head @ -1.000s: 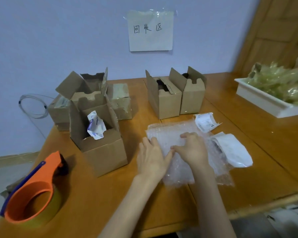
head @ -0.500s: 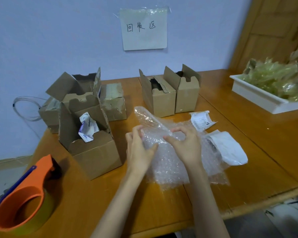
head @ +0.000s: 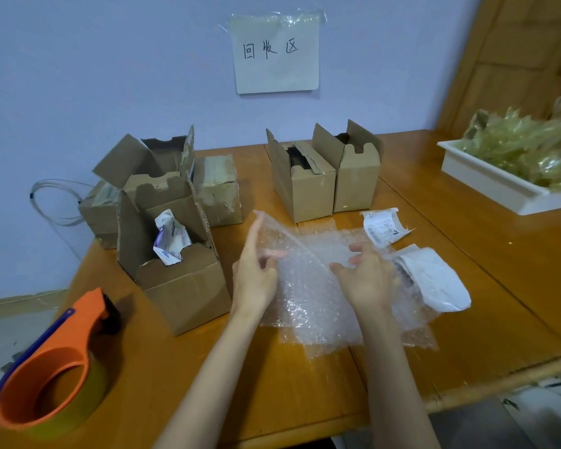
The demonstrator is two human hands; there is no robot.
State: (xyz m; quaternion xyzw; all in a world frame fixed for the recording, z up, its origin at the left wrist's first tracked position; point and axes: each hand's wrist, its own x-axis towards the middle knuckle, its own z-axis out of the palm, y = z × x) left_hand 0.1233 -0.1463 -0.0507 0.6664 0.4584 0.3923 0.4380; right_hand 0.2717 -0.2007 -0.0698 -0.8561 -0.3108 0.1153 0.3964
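Note:
A sheet of clear bubble wrap (head: 308, 296) lies on the wooden table (head: 292, 390) in front of me. My left hand (head: 256, 273) pinches its far-left corner and holds that flap lifted off the table. My right hand (head: 368, 278) rests on the sheet's right part, its thumb and fingertips curled onto the wrap near the raised fold. A white wrapped packet (head: 434, 280) lies on the wrap's right edge, just beyond my right hand. A curled printed label (head: 384, 228) lies behind it.
An open cardboard box (head: 182, 290) with a white pouch (head: 170, 238) stands left of the wrap. More boxes (head: 308, 186) stand behind. An orange tape dispenser (head: 46, 361) sits front left. A white tray (head: 486, 186) of yellowish bags is at right.
Both hands lay flat pressing the wrap a second ago. Since then the left hand has lifted the far-left corner up and the right hand has moved right along the sheet.

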